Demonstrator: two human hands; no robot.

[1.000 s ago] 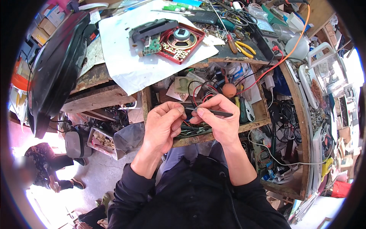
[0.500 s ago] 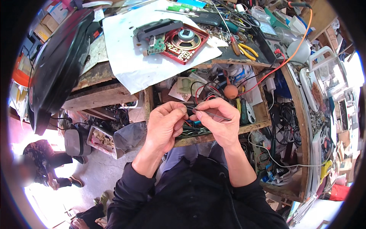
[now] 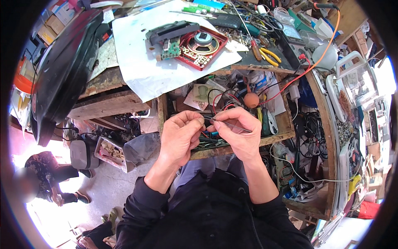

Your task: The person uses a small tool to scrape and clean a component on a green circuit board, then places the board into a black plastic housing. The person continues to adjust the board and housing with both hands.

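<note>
Slim tool (image 3: 237, 126), retilted since earlier, is pinched at centre by the right hand (image 3: 242, 139), seemingly for precision; left hand (image 3: 178, 135) pinched closed, contents unclear.

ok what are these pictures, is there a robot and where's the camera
No robot, just a person's two bare hands. A fisheye camera worn on the head looks down, so straight edges bend. The right hand holds a slim dark tool; the left hand pinches near its tip, but anything in it is too small to tell. Below them is an open drawer. On the workbench, a white sheet bears a red case with a speaker and a green circuit board.
</note>
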